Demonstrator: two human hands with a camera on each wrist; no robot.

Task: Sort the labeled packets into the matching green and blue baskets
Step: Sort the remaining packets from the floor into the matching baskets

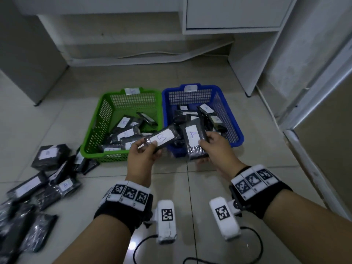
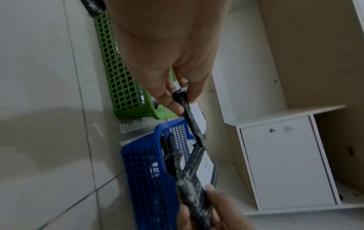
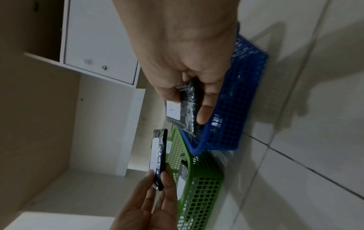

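Observation:
My left hand [image 1: 144,152] pinches a black packet [image 1: 162,139] with a white label marked B, held above the gap between the two baskets. My right hand [image 1: 213,147] grips a black packet [image 1: 194,141] labelled A over the near edge of the blue basket [image 1: 236,130]. The green basket [image 1: 95,128] sits to the left of the blue one; both hold several labelled black packets. In the left wrist view, thumb and fingers pinch the B packet [image 2: 194,118] by its end. In the right wrist view, my fingers wrap round the A packet [image 3: 183,109].
A heap of several black labelled packets [image 1: 47,178] lies on the tiled floor at the left. White cabinets [image 1: 232,14] stand behind the baskets, and a panel [image 1: 323,149] leans along the right. Cables [image 1: 253,244] trail from the wrist cameras near me.

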